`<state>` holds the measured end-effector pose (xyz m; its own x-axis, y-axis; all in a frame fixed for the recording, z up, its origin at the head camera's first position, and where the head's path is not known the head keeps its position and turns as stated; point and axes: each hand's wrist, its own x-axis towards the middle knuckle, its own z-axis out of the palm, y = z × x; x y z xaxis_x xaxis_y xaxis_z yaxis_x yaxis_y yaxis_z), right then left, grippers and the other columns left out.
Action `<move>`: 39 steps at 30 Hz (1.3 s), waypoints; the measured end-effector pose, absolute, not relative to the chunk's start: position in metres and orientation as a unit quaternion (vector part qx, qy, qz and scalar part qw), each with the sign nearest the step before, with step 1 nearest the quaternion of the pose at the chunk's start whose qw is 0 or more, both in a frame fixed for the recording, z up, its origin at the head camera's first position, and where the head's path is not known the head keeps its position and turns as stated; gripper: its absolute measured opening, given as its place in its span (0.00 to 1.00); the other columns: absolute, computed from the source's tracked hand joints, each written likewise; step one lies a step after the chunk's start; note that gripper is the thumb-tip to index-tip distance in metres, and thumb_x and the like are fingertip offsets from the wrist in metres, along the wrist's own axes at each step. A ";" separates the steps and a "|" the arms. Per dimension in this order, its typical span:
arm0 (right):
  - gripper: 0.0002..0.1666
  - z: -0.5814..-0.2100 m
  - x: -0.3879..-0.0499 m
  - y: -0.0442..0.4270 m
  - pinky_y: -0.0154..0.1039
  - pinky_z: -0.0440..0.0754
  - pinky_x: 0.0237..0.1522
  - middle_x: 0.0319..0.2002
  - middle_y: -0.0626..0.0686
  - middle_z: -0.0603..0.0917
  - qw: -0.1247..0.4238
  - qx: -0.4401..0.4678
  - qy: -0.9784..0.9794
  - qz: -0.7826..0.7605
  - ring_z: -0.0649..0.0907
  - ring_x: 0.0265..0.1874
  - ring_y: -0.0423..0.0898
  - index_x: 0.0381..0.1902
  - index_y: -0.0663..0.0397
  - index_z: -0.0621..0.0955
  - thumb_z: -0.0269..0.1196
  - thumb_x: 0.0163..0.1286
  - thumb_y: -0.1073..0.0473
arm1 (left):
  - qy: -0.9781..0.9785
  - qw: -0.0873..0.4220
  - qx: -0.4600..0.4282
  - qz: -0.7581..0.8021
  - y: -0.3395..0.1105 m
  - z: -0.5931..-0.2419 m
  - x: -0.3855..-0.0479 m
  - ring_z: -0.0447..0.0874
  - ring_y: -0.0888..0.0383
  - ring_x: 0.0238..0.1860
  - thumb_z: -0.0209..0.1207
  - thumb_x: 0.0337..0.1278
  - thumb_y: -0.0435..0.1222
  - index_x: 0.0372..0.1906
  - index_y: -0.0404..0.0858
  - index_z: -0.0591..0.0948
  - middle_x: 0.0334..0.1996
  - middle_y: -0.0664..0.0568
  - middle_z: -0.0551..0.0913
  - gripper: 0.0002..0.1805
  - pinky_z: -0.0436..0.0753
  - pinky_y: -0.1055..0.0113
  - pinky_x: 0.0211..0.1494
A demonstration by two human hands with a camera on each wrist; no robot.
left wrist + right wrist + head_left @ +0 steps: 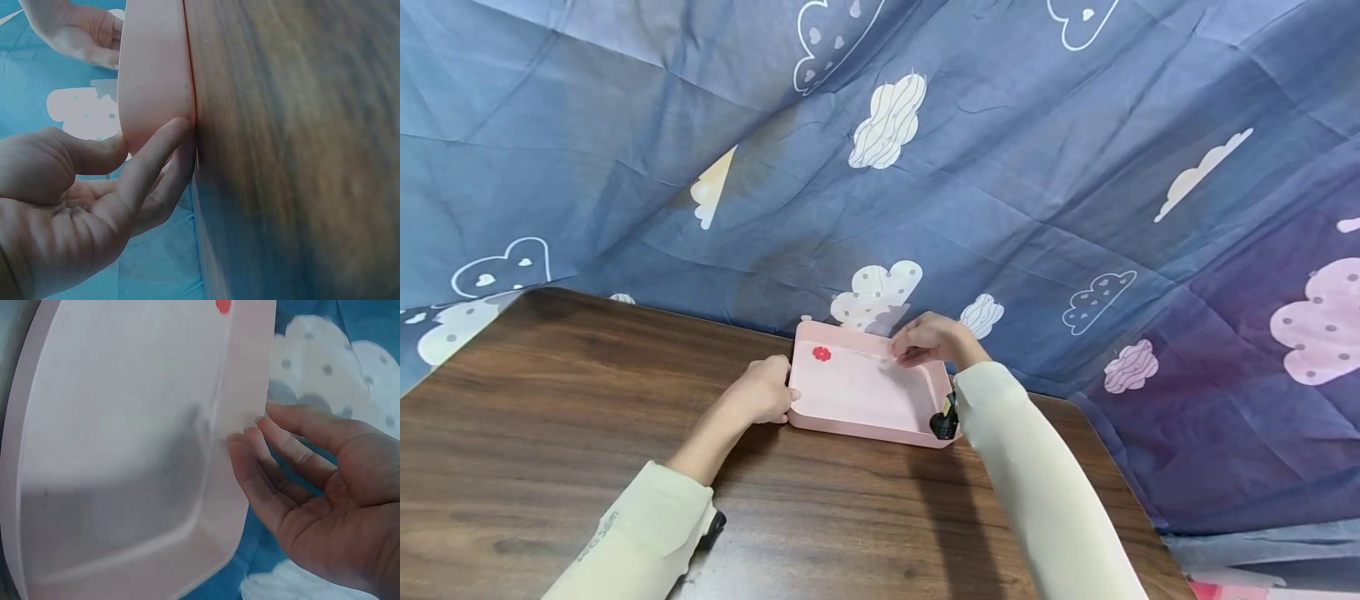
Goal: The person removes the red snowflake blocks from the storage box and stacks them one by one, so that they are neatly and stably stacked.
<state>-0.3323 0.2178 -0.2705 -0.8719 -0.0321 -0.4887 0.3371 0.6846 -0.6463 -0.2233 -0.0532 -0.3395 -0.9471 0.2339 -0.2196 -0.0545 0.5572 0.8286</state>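
Observation:
A shallow pink tray (857, 387) with raised walls lies on the wooden table. Inside its far left corner shows a small red flower shape (822, 354); whether printed or loose I cannot tell. My left hand (763, 390) grips the tray's left end. In the left wrist view its thumb lies at the rim and bent fingers (165, 140) press the outer wall. My right hand (928, 337) pinches the far wall near the right corner. In the right wrist view the fingertips (236, 439) are against the inner face, with the thumb at the rim.
The brown wooden table (587, 400) extends left and in front of the tray. A blue cloth (1000, 167) with cloud patterns hangs close behind the tray and along the right side. A black device (943, 421) on the right wrist overlaps the tray's near right corner.

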 end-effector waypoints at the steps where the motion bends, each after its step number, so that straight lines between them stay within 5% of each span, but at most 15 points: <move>1: 0.12 -0.271 -0.333 0.213 0.44 0.91 0.61 0.37 0.53 0.87 0.240 0.084 0.885 -0.390 0.86 0.39 0.45 0.52 0.70 0.85 0.66 0.74 0.70 | 0.869 0.154 0.050 0.468 -0.053 -0.340 -0.223 0.85 0.54 0.35 0.58 0.77 0.27 0.60 0.24 0.75 0.48 0.34 0.82 0.15 0.91 0.71 0.34; 4: 0.07 -0.274 -0.336 0.201 0.44 0.91 0.61 0.34 0.52 0.86 0.244 0.081 0.883 -0.393 0.85 0.39 0.45 0.47 0.68 0.85 0.66 0.73 0.70 | 0.867 0.152 0.050 0.472 -0.054 -0.340 -0.223 0.84 0.54 0.34 0.58 0.77 0.27 0.57 0.24 0.75 0.47 0.34 0.82 0.12 0.91 0.71 0.34; 8: 0.14 -0.276 -0.340 0.188 0.47 0.88 0.67 0.36 0.53 0.87 0.254 0.073 0.883 -0.389 0.84 0.40 0.45 0.55 0.70 0.85 0.66 0.75 0.70 | 0.865 0.154 0.044 0.475 -0.053 -0.340 -0.224 0.84 0.55 0.33 0.59 0.77 0.27 0.56 0.25 0.75 0.47 0.35 0.81 0.11 0.90 0.72 0.32; 20: 0.22 -0.295 -0.347 0.155 0.47 0.88 0.68 0.62 0.67 0.86 0.300 0.014 0.873 -0.383 0.89 0.42 0.44 0.67 0.71 0.80 0.63 0.77 0.73 | 0.866 0.152 0.045 0.474 -0.052 -0.342 -0.224 0.84 0.56 0.29 0.60 0.76 0.28 0.54 0.25 0.77 0.47 0.35 0.81 0.11 0.90 0.73 0.31; 29: 0.23 -0.305 -0.342 0.136 0.42 0.91 0.63 0.41 0.53 0.91 0.291 0.011 0.884 -0.365 0.87 0.36 0.40 0.64 0.66 0.84 0.70 0.73 0.70 | 0.869 0.151 0.049 0.469 -0.050 -0.340 -0.222 0.86 0.57 0.28 0.60 0.76 0.28 0.51 0.26 0.77 0.42 0.38 0.81 0.08 0.89 0.73 0.30; 39: 0.09 -0.313 -0.342 0.123 0.33 0.92 0.36 0.22 0.47 0.86 0.261 -0.016 0.919 -0.295 0.83 0.23 0.38 0.37 0.63 0.86 0.77 0.65 0.69 | 0.876 0.145 0.047 0.457 -0.055 -0.339 -0.224 0.85 0.57 0.27 0.61 0.76 0.29 0.49 0.26 0.78 0.39 0.39 0.82 0.08 0.88 0.73 0.29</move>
